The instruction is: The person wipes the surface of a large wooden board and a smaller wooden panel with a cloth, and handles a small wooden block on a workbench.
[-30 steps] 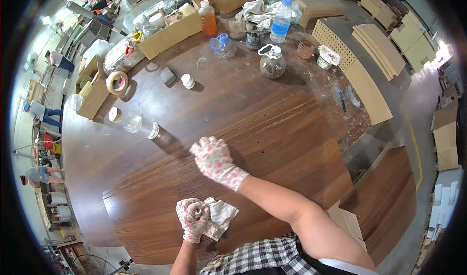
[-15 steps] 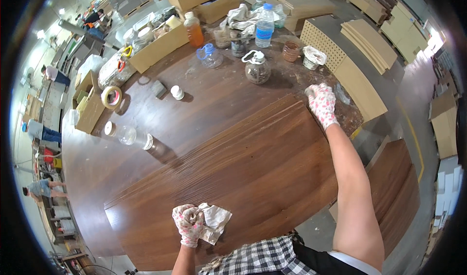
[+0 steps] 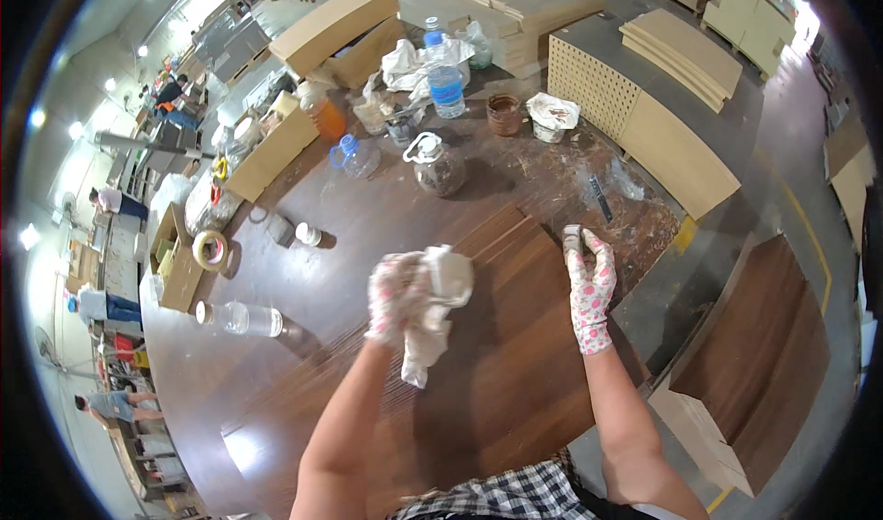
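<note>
My left hand [image 3: 397, 297], in a white glove with pink spots, grips a crumpled white cloth [image 3: 428, 341] raised over the dark brown wood-grain panel [image 3: 515, 373]; hand and cloth are slightly blurred. My right hand [image 3: 590, 290], gloved alike, is at the panel's right edge, fingers pointing away from me. Its fingertips are closed around a small greyish-brown piece [image 3: 572, 233] too small to name. The panel lies on a larger brown tabletop [image 3: 368, 235]. Beyond my left hand stands a round clear jug [image 3: 440, 172] with a white handle.
At the back are a blue-capped water bottle [image 3: 446, 83], a bottle of orange liquid [image 3: 322, 114], a brown-stained cup [image 3: 504, 115] and a cloth-topped tub [image 3: 552, 115]. A clear bottle [image 3: 241, 319] lies at left near a tape roll [image 3: 211, 251]. Brown panels [image 3: 759, 354] stand at right.
My left hand has lifted the cloth from the panel's near edge and moved it away from me. My right hand has drawn back toward me along the panel's edge. The view has shifted.
</note>
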Motion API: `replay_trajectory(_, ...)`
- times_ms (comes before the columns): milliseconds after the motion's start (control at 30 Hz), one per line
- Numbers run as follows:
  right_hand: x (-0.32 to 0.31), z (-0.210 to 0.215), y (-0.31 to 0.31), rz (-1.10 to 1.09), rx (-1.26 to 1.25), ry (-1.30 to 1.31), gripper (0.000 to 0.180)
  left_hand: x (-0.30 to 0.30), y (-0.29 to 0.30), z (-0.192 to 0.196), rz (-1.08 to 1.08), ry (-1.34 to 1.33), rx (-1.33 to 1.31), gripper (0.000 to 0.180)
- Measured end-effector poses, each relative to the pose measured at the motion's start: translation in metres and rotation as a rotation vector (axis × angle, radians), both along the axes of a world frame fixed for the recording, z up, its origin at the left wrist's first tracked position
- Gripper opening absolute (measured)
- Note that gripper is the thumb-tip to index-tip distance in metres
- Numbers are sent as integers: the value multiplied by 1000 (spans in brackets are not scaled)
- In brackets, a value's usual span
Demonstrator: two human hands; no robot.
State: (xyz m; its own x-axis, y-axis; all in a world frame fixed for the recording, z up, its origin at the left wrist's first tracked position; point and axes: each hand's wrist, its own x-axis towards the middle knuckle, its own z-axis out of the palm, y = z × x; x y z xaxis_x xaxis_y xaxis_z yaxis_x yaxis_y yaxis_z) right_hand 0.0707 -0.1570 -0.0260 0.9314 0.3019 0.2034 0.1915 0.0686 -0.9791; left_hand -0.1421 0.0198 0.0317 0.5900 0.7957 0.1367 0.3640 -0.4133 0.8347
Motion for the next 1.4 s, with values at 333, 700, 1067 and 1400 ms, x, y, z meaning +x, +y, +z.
replay_trajectory(333,1,14,4,64,-37,-189,30,150,-8,-45,-151,294,371,24)
replay_trajectory(700,-4,19,8,46,-63,-203,31,165,-11,-33,-136,396,485,17)
replay_trajectory(1067,-3,5,5,20,54,32,28,173,-16,-32,-150,427,481,19)
replay_trajectory(1400,2,18,2,20,355,380,30,93,25,43,-68,352,1052,19)
